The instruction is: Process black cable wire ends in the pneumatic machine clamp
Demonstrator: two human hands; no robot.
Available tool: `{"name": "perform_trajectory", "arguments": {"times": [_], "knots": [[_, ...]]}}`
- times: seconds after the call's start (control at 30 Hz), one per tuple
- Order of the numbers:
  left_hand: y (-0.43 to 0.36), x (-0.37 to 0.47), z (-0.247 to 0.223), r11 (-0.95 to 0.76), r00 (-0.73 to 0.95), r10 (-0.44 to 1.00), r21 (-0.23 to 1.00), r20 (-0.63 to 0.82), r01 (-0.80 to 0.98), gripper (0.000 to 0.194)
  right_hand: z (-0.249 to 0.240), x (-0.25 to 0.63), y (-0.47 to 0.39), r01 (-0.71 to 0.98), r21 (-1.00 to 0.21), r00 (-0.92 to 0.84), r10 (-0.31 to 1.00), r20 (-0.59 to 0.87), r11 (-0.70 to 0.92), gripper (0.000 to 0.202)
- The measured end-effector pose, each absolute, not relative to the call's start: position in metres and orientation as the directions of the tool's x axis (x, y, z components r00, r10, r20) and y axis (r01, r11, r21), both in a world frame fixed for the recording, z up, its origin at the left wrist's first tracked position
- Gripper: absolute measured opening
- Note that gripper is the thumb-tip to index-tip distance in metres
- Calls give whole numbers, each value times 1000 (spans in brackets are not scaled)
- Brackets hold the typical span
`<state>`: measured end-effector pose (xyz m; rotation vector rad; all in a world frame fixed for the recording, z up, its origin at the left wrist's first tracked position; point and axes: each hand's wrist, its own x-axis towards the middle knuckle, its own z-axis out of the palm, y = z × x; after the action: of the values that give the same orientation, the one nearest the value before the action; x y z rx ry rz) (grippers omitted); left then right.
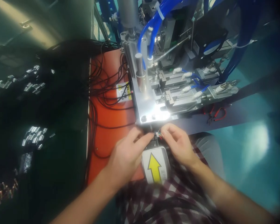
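Observation:
Thin coloured wires, with red and green among them, show between my two hands in front of the machine's metal block. My left hand is closed, thumb and fingers pinched at the left end of these wires; the cable they seem to come from is mostly covered by the fingers. From the other side, my right hand pinches the wires' loose ends between thumb and forefinger. Just below both hands is a white plate with a yellow arrow. The fingertips are slightly blurred.
The machine's metal block stands right ahead, with blue air hoses above. Black cables lie across the orange mat at left. Red-handled pliers rest at right. Shiny metal parts sit on the dark left surface.

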<state>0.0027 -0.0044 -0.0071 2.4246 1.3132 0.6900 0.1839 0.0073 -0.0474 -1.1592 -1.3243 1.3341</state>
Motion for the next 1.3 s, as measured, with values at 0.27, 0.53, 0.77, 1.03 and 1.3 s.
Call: {"name": "perform_trajectory", "arguments": {"times": [0.27, 0.53, 0.77, 1.03, 1.3], "knots": [[-6, 4, -9, -562, 460, 826, 431, 324, 706, 30, -49, 183, 5, -3, -1000, -149, 989, -21, -22, 22], [-8, 5, -10, -553, 440, 831, 425, 340, 717, 29, -50, 183, 4, 21, -1000, -147, 989, 5, 8, 21], [-10, 5, -10, -548, 454, 834, 372, 315, 749, 31, -51, 184, 6, 70, -997, -148, 989, 15, 26, 21], [-7, 5, -7, -593, 509, 802, 314, 315, 741, 31, -52, 187, 4, 134, -989, -170, 985, 35, 58, 20], [-7, 5, -8, -620, 536, 779, 268, 326, 737, 30, -48, 189, 6, 192, -979, -191, 981, 27, 64, 21]]}}
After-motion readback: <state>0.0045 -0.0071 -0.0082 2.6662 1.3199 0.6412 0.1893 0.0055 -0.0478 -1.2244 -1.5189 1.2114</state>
